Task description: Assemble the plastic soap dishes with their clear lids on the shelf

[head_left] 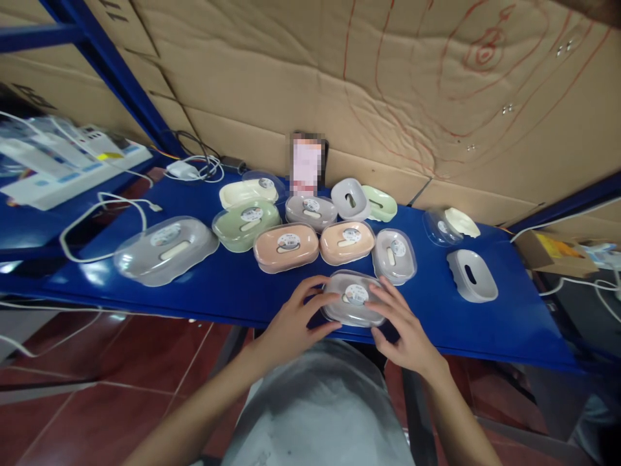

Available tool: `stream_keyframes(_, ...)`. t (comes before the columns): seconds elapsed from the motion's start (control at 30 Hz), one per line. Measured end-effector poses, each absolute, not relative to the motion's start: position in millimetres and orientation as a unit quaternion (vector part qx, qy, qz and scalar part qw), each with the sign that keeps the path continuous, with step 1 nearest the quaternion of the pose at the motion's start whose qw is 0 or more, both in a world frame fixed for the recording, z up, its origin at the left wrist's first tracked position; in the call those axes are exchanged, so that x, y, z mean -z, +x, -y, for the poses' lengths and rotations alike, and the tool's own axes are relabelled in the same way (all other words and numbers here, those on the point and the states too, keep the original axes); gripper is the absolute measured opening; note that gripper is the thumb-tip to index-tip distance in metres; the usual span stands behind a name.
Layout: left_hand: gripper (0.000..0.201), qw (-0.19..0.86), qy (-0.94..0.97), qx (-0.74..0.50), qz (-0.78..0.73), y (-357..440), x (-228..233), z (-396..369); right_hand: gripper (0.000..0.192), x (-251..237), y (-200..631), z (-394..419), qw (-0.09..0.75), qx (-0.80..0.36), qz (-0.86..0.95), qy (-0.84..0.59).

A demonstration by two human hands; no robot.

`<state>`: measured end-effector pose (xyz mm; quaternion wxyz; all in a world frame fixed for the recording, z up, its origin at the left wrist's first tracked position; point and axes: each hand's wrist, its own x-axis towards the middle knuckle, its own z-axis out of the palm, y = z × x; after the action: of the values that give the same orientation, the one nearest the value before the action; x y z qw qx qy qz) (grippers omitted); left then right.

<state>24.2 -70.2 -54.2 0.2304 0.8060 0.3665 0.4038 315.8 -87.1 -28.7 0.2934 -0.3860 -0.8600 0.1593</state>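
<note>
In front of me, at the near table edge, lies a grey soap box [353, 313] with a clear lid and a round label. My left hand [303, 314] is curved around its left end, fingers on the lid and thumb at the near side. At its right end my right hand [400, 323] holds it likewise, with fingertips over the lid. Just behind it are two peach soap boxes [286, 249] and a lidded grey one [394, 257]. A green soap box [246, 225] and another lidded grey box [165, 251] sit to the left.
Farther back are a cream box [247, 193], a bare grey tray [350, 199] and a green tray [381, 202]. On the right are another grey tray [473, 277] and a clear lid [439, 226]. A phone [307, 162] leans on the cardboard. Cables and a power strip [72, 178] occupy the left.
</note>
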Motion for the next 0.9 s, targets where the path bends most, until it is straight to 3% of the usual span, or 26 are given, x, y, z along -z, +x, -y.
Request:
stream_keyframes(0.47,0.031,0.181,0.798,-0.439,-0.37,23,63,66,0.059,23,308,83,0.219,-0.032,0.901,-0.373)
stream_keyframes(0.9,0.037,0.148,0.82,-0.424,-0.355,22,64,66,0.068,34,310,89,0.249,0.008,0.907,-0.338)
